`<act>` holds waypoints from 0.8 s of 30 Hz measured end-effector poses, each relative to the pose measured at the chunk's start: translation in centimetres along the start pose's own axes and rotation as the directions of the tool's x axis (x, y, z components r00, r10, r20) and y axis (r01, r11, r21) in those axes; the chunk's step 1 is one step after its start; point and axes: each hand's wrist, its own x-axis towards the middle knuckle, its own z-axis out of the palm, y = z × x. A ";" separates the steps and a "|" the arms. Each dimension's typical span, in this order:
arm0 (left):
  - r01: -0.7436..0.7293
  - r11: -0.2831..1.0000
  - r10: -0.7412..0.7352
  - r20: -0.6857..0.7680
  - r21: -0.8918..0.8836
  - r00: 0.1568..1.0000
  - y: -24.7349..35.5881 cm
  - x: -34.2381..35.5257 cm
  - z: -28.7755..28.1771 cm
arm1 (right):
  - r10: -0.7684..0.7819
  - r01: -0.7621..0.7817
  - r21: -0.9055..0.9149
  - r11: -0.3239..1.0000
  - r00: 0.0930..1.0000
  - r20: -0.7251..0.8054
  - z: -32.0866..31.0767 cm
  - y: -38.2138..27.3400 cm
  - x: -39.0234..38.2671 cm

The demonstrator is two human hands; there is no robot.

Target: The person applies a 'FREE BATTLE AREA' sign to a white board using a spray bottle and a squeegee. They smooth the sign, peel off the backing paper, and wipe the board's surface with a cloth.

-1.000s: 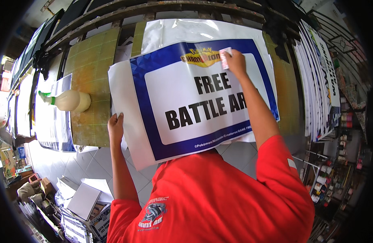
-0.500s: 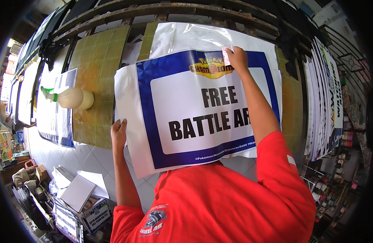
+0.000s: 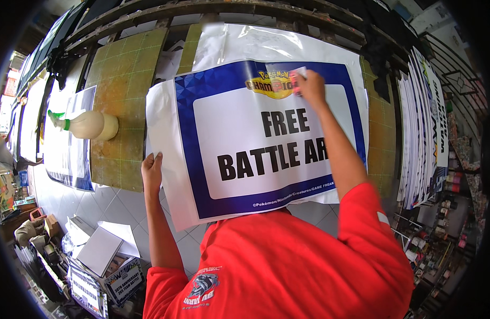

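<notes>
From where I stand, the person's right grip [image 3: 312,87] is closed round a small pink-and-white block [image 3: 296,80], held at the top of a big poster [image 3: 263,143], over the right end of its yellow emblem [image 3: 271,89]. The left grip [image 3: 152,171] pinches the poster's plain white left margin, thumb and fingers together near the edge.

The poster has a blue border round a white panel with bold black lettering, partly hidden by the right forearm. It lies spread across the table, its surface a little wavy, over a shiny white sheet [image 3: 277,42] that shows beyond its top edge. Its lower edge meets the person's red shirt [image 3: 298,260].

Left of the poster is a yellowish-green mat [image 3: 122,69] marked with grid lines, and on it a milky spray bottle [image 3: 93,126] with a green nozzle. To the right, white boards [image 3: 415,138] stand in a close row. Down at lower left, more boards and papers [image 3: 100,250] are piled by the grey tiled floor [image 3: 114,210].
</notes>
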 end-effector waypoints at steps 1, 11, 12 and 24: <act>0.007 1.000 -0.007 -0.006 -0.009 1.000 0.1 -0.3 0.0 | -0.116 0.117 0.028 0.993 0.992 -0.047 0.6 -2.8 -1.5; 0.007 0.998 -0.006 0.026 -0.056 1.000 0.5 -0.4 0.2 | -0.074 0.075 -0.097 0.992 0.997 0.012 3.1 -7.7 -4.1; 0.004 0.997 -0.002 0.017 -0.076 1.000 1.1 -0.6 0.4 | -0.067 0.068 -0.093 0.993 0.998 0.017 3.2 -7.9 -4.0; -0.029 0.999 0.029 0.008 0.015 1.000 -0.2 -0.2 0.0 | 0.027 -0.026 -0.053 0.998 1.000 0.017 2.7 -5.0 1.6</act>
